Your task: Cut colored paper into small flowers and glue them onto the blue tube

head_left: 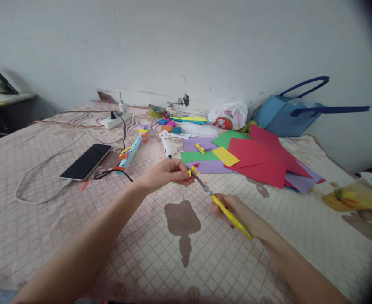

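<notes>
Near the middle, my left hand (168, 174) pinches a small yellow piece (190, 172) between thumb and fingers. My right hand (232, 210) is closed round the scissors (225, 207), which have yellow handles and metal blades. The blade tips reach the yellow piece at my left fingertips. Whether the blades are parted is too small to tell. Behind the hands, a yellow bow (200, 147) lies on purple sheets (189, 144). Green sheets (201, 156), a yellow sheet (226, 156) and red sheets (257, 162) lie beside it.
A white glue gun (166, 143) lies behind my left hand. To the left are a tablet (86, 161) with a white cable and a light blue strip (132, 151). A power strip (116, 120), plastic bag (230, 115) and blue bag (287, 116) stand farther back; a yellowish container (357, 195) sits at right.
</notes>
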{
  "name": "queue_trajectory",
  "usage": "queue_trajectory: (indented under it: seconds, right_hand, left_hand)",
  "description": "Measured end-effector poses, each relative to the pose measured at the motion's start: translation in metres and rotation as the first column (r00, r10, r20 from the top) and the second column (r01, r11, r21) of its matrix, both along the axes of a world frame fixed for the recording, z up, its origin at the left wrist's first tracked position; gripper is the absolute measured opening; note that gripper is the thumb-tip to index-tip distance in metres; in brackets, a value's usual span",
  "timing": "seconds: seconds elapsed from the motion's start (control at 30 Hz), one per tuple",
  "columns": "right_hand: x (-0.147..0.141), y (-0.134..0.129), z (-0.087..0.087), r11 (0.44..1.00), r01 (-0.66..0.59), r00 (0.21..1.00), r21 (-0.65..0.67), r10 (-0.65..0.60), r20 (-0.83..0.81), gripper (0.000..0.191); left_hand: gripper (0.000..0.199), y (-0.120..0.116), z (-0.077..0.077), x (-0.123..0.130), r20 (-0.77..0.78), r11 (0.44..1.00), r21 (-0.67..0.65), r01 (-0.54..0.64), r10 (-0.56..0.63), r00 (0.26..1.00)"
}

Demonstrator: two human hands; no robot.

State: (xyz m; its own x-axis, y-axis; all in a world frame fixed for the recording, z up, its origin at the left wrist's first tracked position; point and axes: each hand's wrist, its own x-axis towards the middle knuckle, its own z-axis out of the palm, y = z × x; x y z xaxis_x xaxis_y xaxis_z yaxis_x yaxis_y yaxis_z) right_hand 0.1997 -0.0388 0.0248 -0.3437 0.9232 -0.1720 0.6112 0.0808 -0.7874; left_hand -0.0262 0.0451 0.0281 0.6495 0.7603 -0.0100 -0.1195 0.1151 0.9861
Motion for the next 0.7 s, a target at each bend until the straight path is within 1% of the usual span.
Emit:
queue_trajectory:
  seconds: [0.13,0.23,0.37,0.43,0.53,0.6,0.67,0.7]
  right_hand:
    - [0.0,0.0,0.004,0.998,0.002,0.999,-0.068,-0.006,-0.046,0.023]
    - [-0.001,-0.002,0.007,0.992,-0.006,0.997,-0.127,-0.005,-0.082,0.022]
    - [0.0,-0.002,0.007,0.989,-0.014,0.996,-0.148,0.0,-0.095,0.021]
    - [0.003,-0.001,0.005,0.988,0.017,0.997,-0.155,-0.028,-0.07,0.021]
    - [0.01,0.003,0.002,0.989,0.058,0.998,-0.134,-0.058,0.009,0.021]
    - [0.018,0.008,0.0,0.994,0.068,0.994,-0.086,-0.06,0.095,0.021]
    - [0.029,0.017,-0.001,0.994,0.102,0.962,0.027,-0.106,0.252,0.02]
    - [0.036,0.022,-0.003,0.985,0.125,0.922,0.115,-0.159,0.354,0.021]
  left_hand:
    - [0.018,0.001,-0.001,-0.001,0.004,0.999,-0.001,0.042,-0.042,0.999]
    - [0.017,0.002,0.001,-0.002,-0.023,0.997,-0.004,0.073,-0.073,0.997]
    - [0.017,0.003,0.003,-0.004,-0.054,0.996,-0.019,0.087,-0.087,0.995]
    - [0.018,0.003,0.003,-0.005,-0.069,0.995,-0.042,0.088,-0.091,0.993]
    - [0.02,0.004,0.003,-0.006,-0.108,0.993,-0.069,0.092,-0.099,0.989]
    - [0.021,0.004,0.003,-0.006,-0.127,0.992,-0.076,0.1,-0.109,0.986]
    - [0.022,0.003,0.003,-0.005,-0.138,0.992,-0.075,0.104,-0.113,0.984]
    - [0.023,0.003,0.003,-0.005,-0.144,0.992,-0.072,0.1,-0.11,0.983]
